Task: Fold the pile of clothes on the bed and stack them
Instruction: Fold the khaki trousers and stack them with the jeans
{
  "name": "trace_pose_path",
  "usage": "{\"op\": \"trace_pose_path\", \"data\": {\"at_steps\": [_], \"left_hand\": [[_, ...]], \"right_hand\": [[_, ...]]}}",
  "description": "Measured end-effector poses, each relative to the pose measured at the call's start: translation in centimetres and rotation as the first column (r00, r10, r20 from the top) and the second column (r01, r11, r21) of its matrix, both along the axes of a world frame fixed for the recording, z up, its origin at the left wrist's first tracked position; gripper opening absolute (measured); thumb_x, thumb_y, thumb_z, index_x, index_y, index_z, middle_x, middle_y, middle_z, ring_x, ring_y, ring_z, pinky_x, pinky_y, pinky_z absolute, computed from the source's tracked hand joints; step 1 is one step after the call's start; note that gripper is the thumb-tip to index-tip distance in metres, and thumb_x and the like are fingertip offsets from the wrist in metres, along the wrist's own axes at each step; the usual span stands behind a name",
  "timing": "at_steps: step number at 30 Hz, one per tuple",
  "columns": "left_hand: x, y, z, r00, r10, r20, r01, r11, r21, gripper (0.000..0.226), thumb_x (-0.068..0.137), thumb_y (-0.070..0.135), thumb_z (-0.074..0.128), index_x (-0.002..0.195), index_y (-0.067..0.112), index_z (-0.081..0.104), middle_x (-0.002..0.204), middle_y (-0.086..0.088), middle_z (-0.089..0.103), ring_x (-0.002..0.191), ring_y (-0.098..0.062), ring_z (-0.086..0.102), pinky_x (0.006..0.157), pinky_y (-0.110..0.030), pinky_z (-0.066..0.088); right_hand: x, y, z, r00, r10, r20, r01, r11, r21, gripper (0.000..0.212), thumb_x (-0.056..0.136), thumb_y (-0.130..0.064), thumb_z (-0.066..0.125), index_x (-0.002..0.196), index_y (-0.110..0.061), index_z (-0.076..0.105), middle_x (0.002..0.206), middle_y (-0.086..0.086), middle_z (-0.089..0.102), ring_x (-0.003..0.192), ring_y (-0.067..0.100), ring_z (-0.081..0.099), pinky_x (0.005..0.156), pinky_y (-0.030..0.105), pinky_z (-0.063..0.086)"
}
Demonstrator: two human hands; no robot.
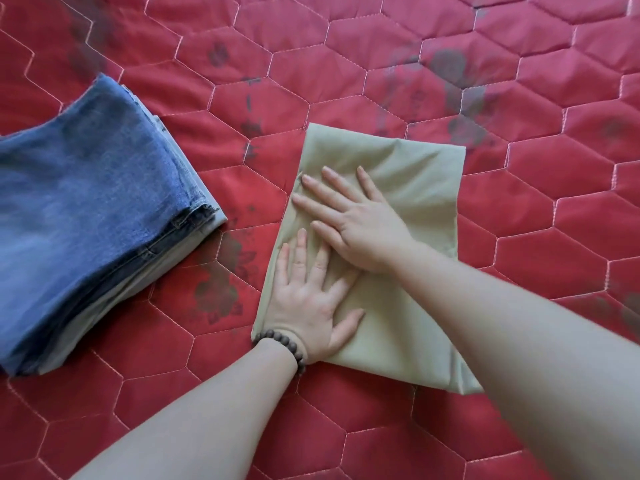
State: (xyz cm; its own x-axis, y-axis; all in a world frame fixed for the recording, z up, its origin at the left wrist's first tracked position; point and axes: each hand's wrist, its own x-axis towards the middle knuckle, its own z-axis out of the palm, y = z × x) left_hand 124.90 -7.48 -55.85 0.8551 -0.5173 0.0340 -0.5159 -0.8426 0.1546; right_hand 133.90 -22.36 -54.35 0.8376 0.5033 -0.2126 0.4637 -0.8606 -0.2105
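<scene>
Folded jeans point(93, 216) at nine o'clock; left hand point(308, 303) and right hand point(353, 220), fingers flat, press the folded khaki garment point(415, 188), likely unstacked yet.

Single head-worn wide-angle view, steeply down and forward, close over the bed point(381, 74) and both forearms.

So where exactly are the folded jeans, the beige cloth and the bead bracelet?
folded jeans point(90, 202), head view, middle of the top denim layer.
beige cloth point(415, 168), head view, bare upper part beyond the fingers.
bead bracelet point(284, 342), head view, beads across the left wrist.
</scene>
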Motion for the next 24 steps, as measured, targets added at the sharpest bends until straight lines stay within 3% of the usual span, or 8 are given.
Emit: {"op": "trace_pose_path", "data": {"at_steps": [2,6,10,13,15,19,24], "left_hand": [[0.1,-0.1,0.0,1.000,0.010,-0.001,-0.010,1.000,0.006,0.065,0.082,0.061,0.050,0.142,0.035,0.046,0.154,-0.022,0.028,0.142,-0.051,0.016,0.112,-0.064,0.019],[0.1,0.0,0.0,1.000,-0.002,0.014,0.002,1.000,0.001,0.068,0.084,0.062,0.048,0.145,0.035,0.041,0.156,-0.020,0.025,0.143,-0.050,0.015,0.112,-0.064,0.020],[0.1,0.0,-0.1,1.000,-0.001,0.018,0.001,1.000,-0.010,0.068,0.083,0.062,0.048,0.145,0.035,0.040,0.155,-0.020,0.026,0.143,-0.049,0.015,0.112,-0.064,0.020],[0.0,0.1,-0.2,1.000,-0.004,0.019,0.004,1.000,-0.018,0.069,0.083,0.062,0.049,0.146,0.034,0.040,0.155,-0.020,0.026,0.143,-0.050,0.015,0.112,-0.063,0.019],[0.1,0.1,-0.2,1.000,-0.004,0.026,0.005,1.000,-0.019,0.069,0.083,0.061,0.050,0.145,0.034,0.041,0.155,-0.020,0.026,0.143,-0.049,0.016,0.113,-0.063,0.019],[0.1,0.1,-0.1,0.999,-0.012,0.031,0.013,1.000,-0.006,0.069,0.082,0.061,0.051,0.145,0.033,0.042,0.155,-0.021,0.026,0.142,-0.049,0.017,0.113,-0.063,0.018],[0.0,0.1,-0.3,1.000,-0.012,0.014,0.012,1.000,0.009,0.069,0.083,0.061,0.049,0.146,0.033,0.040,0.156,-0.020,0.025,0.143,-0.047,0.016,0.112,-0.063,0.020]], "right_hand": [[2.2,-0.8,-0.5,0.999,-0.008,0.045,0.011,0.998,-0.060,0.055,0.097,-0.054,0.011,0.151,-0.043,0.009,0.161,-0.014,0.007,0.149,0.015,0.001,0.119,0.048,-0.004],[4.7,-3.5,-0.7,0.930,-0.367,0.030,0.368,0.923,-0.112,0.056,0.099,-0.055,0.011,0.152,-0.041,0.000,0.162,-0.009,0.005,0.149,0.018,0.000,0.118,0.050,-0.009],[5.0,-4.1,0.1,0.908,-0.408,0.094,0.418,0.876,-0.239,0.056,0.098,-0.057,0.003,0.152,-0.041,0.003,0.161,-0.009,0.012,0.149,0.017,0.005,0.111,0.064,-0.014],[4.1,-6.2,1.0,0.835,-0.512,0.201,0.551,0.777,-0.306,0.058,0.099,-0.054,0.005,0.153,-0.033,0.011,0.161,-0.005,0.015,0.150,0.019,0.003,0.107,0.070,-0.012],[1.8,-7.6,1.0,0.839,-0.504,0.205,0.542,0.808,-0.232,0.061,0.098,-0.055,0.010,0.154,-0.030,0.015,0.162,-0.002,0.012,0.150,0.020,0.001,0.110,0.066,-0.009],[-0.2,-9.1,-0.2,0.902,-0.431,0.012,0.431,0.900,-0.062,0.067,0.091,-0.060,0.010,0.153,-0.035,0.015,0.163,-0.002,0.006,0.149,0.018,-0.002,0.119,0.050,-0.002],[0.7,-9.5,-0.7,0.909,-0.417,0.011,0.417,0.908,-0.049,0.063,0.093,-0.055,0.011,0.153,-0.035,0.013,0.162,-0.001,0.007,0.149,0.019,-0.002,0.120,0.046,-0.003]]}}
